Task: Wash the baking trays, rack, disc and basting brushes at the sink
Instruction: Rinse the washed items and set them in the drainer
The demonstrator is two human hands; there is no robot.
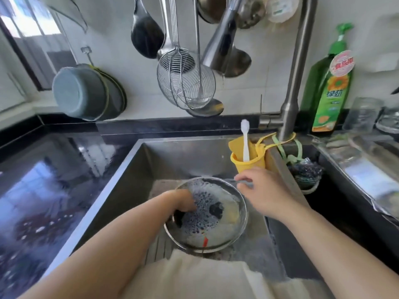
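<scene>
The steel sink (138, 169) takes up most of what I can see, a deep square-cornered basin sunk into a glossy black bench (43, 180) that is wet and mirror-bright. In the sink sits a round metal bowl (243, 209), shiny at the rim, full of grey suds with dark bubbles. Something red (205, 242) shows through the foam near its front edge; it may be one of the brushes, but it is too blurred to say.

The left hand (183, 202) is plunged in the suds at the bowl's left side, fingers under the foam, so I cannot tell what its grip is closed on, if anything. The right hand (262, 190) hovers over the bowl's far rim, fingers curled round a thin pale object (245, 184), too smeared to name.

Trouble, I'd guess, would come from slipperiness: soapy fingers on smooth metal could let the bowl tip and slop suds over.

A yellow plastic cup (248, 164) hangs by the tap (295, 67), holding a white toothbrush (245, 139).
</scene>
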